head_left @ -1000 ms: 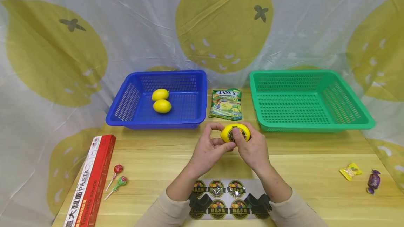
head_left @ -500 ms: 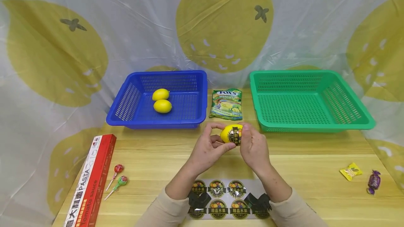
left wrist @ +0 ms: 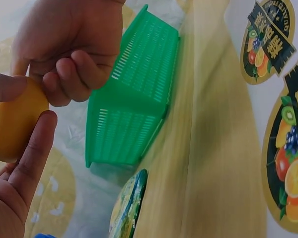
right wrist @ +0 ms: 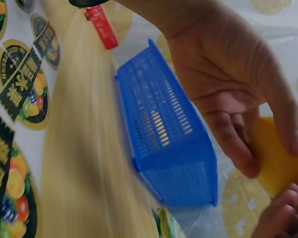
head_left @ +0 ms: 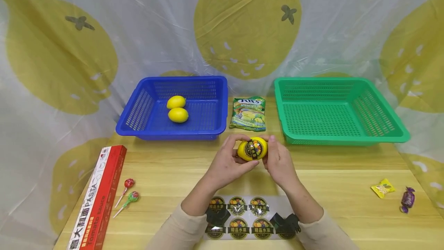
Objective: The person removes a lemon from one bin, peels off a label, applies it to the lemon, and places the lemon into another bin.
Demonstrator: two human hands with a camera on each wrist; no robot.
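Note:
A yellow lemon (head_left: pixel 243 152) is held up over the table, with a round black-and-gold fruit sticker (head_left: pixel 254 149) on the side facing me. My left hand (head_left: pixel 225 165) grips its left end between thumb and fingers. At the right end, my right hand (head_left: pixel 281 161) has its fingers curled against the lemon, thumb raised near the edge. The right wrist view shows the right thumb (right wrist: pixel 288 124) over the lemon (right wrist: pixel 274 153). Below the hands lies a sheet of similar stickers (head_left: pixel 238 227). Two more lemons (head_left: pixel 178 115) rest in the blue basket (head_left: pixel 170 133).
A green basket (head_left: pixel 347 139) stands at the back right, with a Fox's candy bag (head_left: pixel 248 114) between the baskets. A red-and-white pasta box (head_left: pixel 104 196) and two lollipops (head_left: pixel 131 197) lie left. Yellow (head_left: pixel 383 188) and purple (head_left: pixel 407 199) wrapped candies lie right.
The right thumb has come off the sticker and moved to the lemon's right edge. The lemon has shifted slightly left and turned, and its sticker now shows whole.

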